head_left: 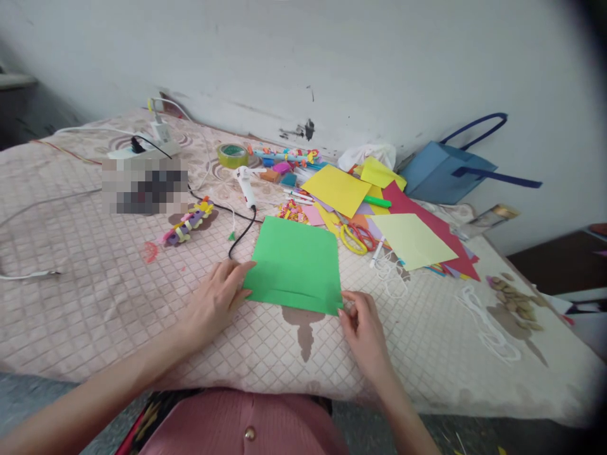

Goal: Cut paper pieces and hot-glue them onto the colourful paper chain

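Observation:
A green sheet of paper (296, 259) lies on the patterned tablecloth in front of me, with a narrow crease or folded strip along its near edge. My left hand (220, 291) pinches the near left corner between thumb and fingers. At the near right corner, my right hand (361, 316) grips the edge in the same way. Just beyond the sheet is a white glue gun (245, 186), its black cord running down to the paper's left side. Yellow-handled scissors (353, 240) and red-handled scissors (364, 235) rest past its far right corner.
Coloured paper, including a yellow sheet (336, 189) and a pale yellow sheet (415, 240), is piled at the right. A blue bag (443, 170) stands by the wall. Green tape (232, 155), a power strip (142, 150), a paper craft (188, 224) and white string (488, 325) also lie around.

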The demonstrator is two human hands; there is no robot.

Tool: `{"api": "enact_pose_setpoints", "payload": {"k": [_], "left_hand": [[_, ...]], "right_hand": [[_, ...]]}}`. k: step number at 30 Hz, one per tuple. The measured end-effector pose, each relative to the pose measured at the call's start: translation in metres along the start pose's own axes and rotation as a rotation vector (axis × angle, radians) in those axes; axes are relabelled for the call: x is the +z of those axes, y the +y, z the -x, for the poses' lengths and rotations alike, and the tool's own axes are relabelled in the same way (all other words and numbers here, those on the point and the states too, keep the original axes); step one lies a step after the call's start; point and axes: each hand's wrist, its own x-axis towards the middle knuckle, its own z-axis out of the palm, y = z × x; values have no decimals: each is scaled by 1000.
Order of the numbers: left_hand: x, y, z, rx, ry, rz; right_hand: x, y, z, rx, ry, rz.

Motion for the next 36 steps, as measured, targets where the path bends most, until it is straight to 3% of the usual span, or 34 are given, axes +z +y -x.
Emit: {"api": "enact_pose_setpoints", "payload": {"k": [8, 20, 26, 28, 31, 33, 36], "left_hand": [[-10, 11, -11, 467, -207, -300], [-2, 6, -15, 621, -298, -315], [-1, 2, -16, 635, -300, -282], [1, 1, -15, 634, -285, -265], [1, 2, -16, 637, -289, -301], [-1, 4, -18, 660, -298, -341], [-3, 5, -20, 701, -295, -372]], "right_hand": [[-1, 0, -2, -32, 8, 10], [1, 2, 0, -37, -14, -1], [-5, -18, 10, -168, 203, 35], [-2, -34, 13, -280, 103, 45], [9, -58, 15, -423, -190, 91], [19, -68, 14, -449, -323, 168], [30, -71, 13, -424, -399, 286]]}}
